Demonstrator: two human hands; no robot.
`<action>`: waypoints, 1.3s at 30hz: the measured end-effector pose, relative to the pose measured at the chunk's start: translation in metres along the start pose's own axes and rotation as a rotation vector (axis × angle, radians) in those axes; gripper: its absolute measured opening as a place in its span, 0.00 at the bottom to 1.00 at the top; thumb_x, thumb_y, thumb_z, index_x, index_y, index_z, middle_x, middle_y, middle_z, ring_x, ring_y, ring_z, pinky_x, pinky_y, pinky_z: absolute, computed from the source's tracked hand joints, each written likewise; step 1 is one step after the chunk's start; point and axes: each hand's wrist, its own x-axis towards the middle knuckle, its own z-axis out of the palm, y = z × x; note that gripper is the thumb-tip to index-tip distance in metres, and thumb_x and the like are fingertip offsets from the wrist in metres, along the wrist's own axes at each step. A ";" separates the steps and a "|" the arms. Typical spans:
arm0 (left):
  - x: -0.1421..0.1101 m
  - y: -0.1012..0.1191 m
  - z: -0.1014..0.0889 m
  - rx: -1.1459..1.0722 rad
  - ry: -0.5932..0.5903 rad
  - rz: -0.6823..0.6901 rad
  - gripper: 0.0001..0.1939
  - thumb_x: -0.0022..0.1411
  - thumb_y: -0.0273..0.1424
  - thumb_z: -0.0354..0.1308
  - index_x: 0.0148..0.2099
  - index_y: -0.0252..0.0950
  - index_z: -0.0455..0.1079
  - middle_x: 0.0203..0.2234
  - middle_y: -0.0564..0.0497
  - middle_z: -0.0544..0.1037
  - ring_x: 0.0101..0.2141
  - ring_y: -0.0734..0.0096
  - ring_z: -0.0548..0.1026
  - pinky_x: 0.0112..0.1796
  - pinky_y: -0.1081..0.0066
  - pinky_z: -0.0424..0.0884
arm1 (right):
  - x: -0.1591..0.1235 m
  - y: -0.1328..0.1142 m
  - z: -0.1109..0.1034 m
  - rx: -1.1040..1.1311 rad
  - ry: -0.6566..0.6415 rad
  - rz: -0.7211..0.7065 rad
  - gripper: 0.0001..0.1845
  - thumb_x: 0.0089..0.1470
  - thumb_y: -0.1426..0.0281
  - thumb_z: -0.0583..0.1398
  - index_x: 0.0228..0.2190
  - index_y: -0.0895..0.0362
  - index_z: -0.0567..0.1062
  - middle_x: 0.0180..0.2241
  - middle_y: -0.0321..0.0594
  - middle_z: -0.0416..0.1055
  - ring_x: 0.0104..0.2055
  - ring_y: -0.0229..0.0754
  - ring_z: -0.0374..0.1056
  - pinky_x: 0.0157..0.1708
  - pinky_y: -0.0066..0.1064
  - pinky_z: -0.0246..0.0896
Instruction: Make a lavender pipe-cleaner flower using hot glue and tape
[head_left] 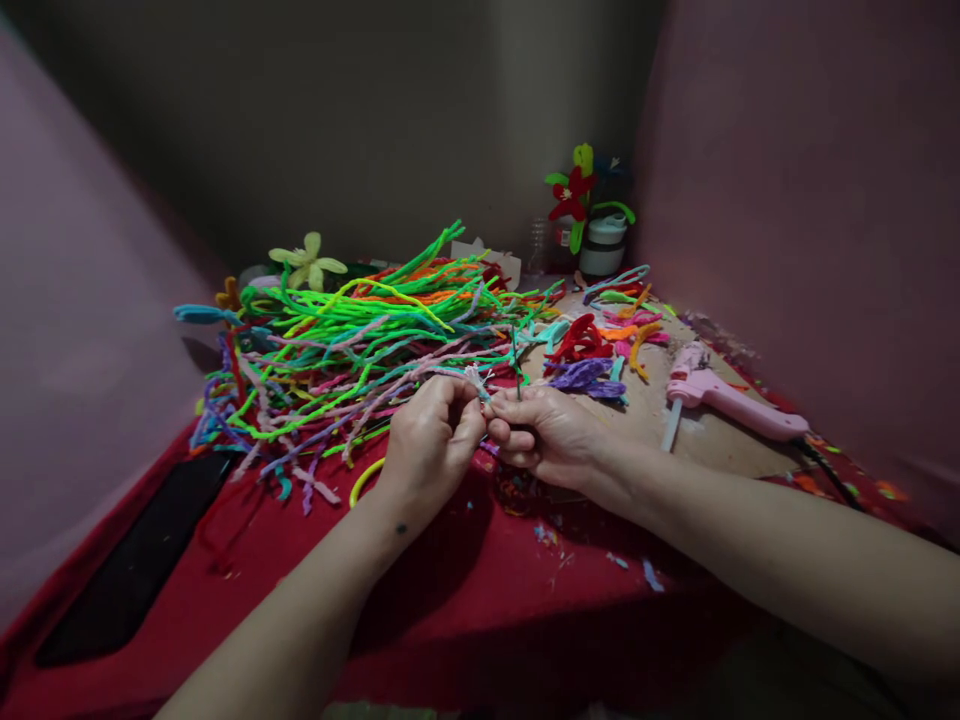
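Note:
My left hand (429,440) and my right hand (541,432) meet at the middle of a red cloth-covered table (465,590). Both pinch a small pale pipe-cleaner piece (478,380) between their fingertips. A thin dark green stem (516,362) rises from my right hand's fingers. Just behind the hands lies a big heap of pipe cleaners (352,340) in green, pink, purple, orange and blue.
A pink glue gun (724,398) lies on a cardboard sheet (705,440) at the right. Bent pipe-cleaner shapes (600,345) sit behind it. A jar with pipe-cleaner flowers (592,215) stands at the back. A pale flower (307,262) tops the heap. A dark flat object (135,560) lies at left.

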 end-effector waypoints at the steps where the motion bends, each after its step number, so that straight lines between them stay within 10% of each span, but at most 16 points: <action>1: -0.001 0.000 -0.002 0.044 0.014 0.031 0.04 0.57 0.28 0.51 0.31 0.36 0.65 0.25 0.52 0.73 0.26 0.72 0.70 0.30 0.74 0.64 | 0.000 0.000 0.000 0.009 -0.008 0.010 0.06 0.44 0.75 0.59 0.21 0.60 0.64 0.14 0.28 0.61 0.12 0.25 0.44 0.14 0.21 0.33; 14: -0.005 0.005 -0.005 0.010 -0.028 0.000 0.05 0.58 0.30 0.50 0.33 0.36 0.66 0.25 0.51 0.74 0.24 0.73 0.69 0.27 0.73 0.63 | 0.001 0.000 -0.004 0.062 -0.118 0.088 0.05 0.45 0.77 0.58 0.23 0.60 0.65 0.13 0.27 0.57 0.13 0.25 0.42 0.14 0.19 0.36; 20: -0.009 -0.005 -0.025 -0.357 -0.073 -0.386 0.06 0.57 0.33 0.50 0.35 0.37 0.65 0.16 0.56 0.68 0.16 0.72 0.66 0.21 0.73 0.61 | -0.004 -0.004 -0.003 0.017 -0.141 -0.027 0.04 0.46 0.76 0.59 0.22 0.61 0.67 0.14 0.29 0.60 0.13 0.26 0.44 0.14 0.21 0.36; 28: -0.058 -0.040 -0.063 0.323 -0.437 -0.121 0.10 0.59 0.34 0.50 0.40 0.39 0.69 0.35 0.47 0.74 0.36 0.64 0.71 0.36 0.68 0.65 | -0.006 -0.002 -0.003 0.011 -0.169 -0.041 0.04 0.51 0.72 0.59 0.26 0.61 0.69 0.19 0.31 0.63 0.14 0.25 0.47 0.15 0.20 0.37; 39: -0.063 -0.045 -0.066 0.569 -0.551 -0.187 0.02 0.54 0.27 0.47 0.29 0.38 0.59 0.23 0.50 0.69 0.24 0.68 0.67 0.26 0.70 0.57 | -0.003 -0.003 -0.009 0.061 -0.188 -0.064 0.04 0.49 0.73 0.59 0.26 0.61 0.69 0.18 0.30 0.62 0.14 0.26 0.49 0.14 0.20 0.37</action>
